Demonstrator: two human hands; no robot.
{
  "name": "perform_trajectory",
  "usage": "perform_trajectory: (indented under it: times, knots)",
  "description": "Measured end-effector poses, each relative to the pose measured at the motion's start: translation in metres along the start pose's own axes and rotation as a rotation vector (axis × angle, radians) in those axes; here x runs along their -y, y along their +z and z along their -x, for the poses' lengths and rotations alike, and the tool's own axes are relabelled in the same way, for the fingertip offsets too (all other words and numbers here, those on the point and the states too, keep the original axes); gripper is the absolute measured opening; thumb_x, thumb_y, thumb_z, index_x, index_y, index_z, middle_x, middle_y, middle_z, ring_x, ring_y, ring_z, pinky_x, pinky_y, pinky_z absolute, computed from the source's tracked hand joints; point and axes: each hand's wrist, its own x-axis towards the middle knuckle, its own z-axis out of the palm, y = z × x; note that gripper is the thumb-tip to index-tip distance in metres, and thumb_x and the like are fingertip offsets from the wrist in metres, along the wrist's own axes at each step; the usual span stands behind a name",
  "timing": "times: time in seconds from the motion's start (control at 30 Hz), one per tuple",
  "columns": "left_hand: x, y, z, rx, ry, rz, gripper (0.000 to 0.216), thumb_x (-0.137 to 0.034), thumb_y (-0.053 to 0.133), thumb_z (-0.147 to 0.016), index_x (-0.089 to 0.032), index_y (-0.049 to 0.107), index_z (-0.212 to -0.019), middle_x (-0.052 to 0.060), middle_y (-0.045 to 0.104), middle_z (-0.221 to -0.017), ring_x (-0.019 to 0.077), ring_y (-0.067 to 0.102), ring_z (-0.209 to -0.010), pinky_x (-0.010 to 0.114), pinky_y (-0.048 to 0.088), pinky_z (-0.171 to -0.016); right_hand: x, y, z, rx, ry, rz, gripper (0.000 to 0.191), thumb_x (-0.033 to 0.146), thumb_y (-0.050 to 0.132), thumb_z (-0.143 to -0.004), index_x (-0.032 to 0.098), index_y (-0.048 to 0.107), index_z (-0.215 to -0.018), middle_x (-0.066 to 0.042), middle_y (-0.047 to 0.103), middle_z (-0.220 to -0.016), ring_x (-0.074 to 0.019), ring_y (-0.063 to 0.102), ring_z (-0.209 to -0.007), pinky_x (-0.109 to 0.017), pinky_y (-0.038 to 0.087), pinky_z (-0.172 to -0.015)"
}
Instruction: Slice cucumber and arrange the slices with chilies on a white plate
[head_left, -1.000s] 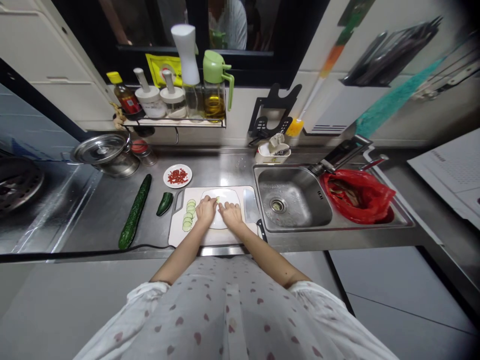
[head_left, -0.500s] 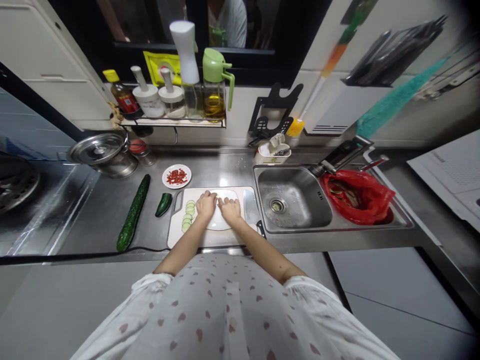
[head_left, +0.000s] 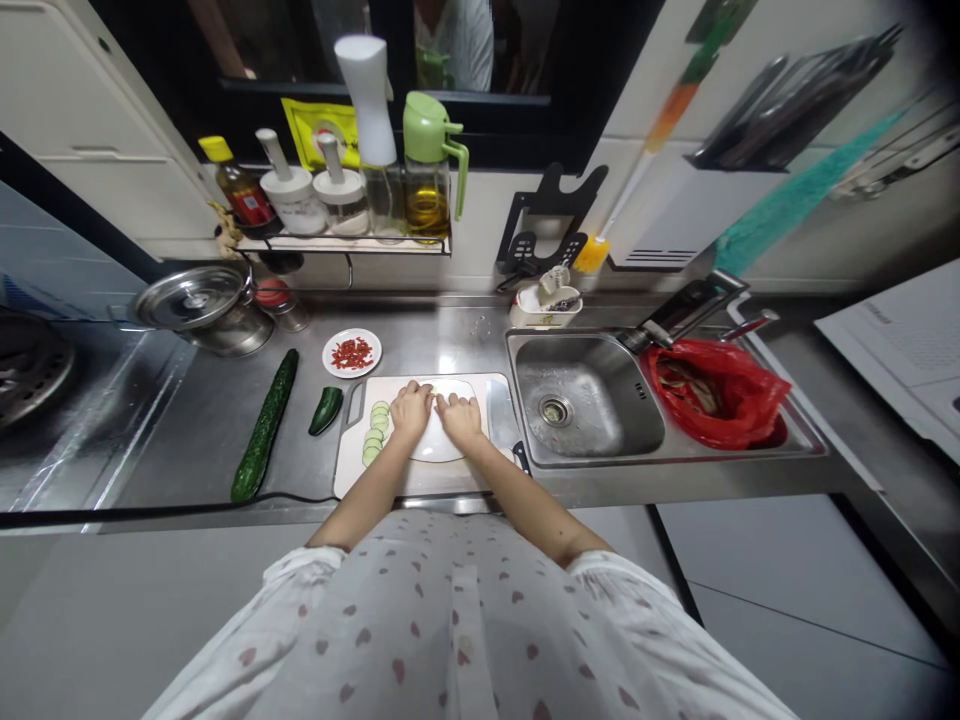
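Several cucumber slices (head_left: 373, 435) lie just beside the left fingers (head_left: 417, 394).

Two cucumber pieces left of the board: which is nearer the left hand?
The short stub beside the cutting board; the long cucumber lies farther left.

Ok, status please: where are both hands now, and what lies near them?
Hands: left hand and right hand side by side over white plate, grip unclear. To their left, cucumber slices on cutting board. To their right, knife, untouched.
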Motion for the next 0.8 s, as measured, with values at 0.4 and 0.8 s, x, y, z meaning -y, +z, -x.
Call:
perform_trajectory:
  times: [0.4, 0.8]
  knots:
    - [-0.0008, -0.0017, 0.0000, 0.016, -0.016, 0.002, 0.033, -0.038, 0.042, -0.096, -0.030, 0.063, -0.120, 0.008, 0.058, -0.113, 0.0223, 0.053, -0.103, 0.032, 0.043, -0.080, 0.0013, 0.0003, 0.0026, 0.007, 0.004, -0.027, 0.043, 0.032, 0.022, -0.102, 0.019, 0.049, -0.133, -0.015, 0.061, -0.113, -0.0244, 0.059, -0.099, -0.039, 0.031, -0.087]
    - [-0.0033, -0.0038, 0.0012, 0.023, -0.031, 0.010, 0.033, -0.040, 0.041, -0.096, -0.031, 0.062, -0.120, 0.007, 0.058, -0.114, 0.0225, 0.053, -0.104, 0.032, 0.042, -0.080, 0.0038, -0.0051, -0.0017, 0.015, -0.010, -0.010, 0.040, 0.025, 0.026, -0.100, 0.016, 0.055, -0.125, -0.017, 0.062, -0.111, -0.0245, 0.060, -0.098, -0.040, 0.031, -0.088]
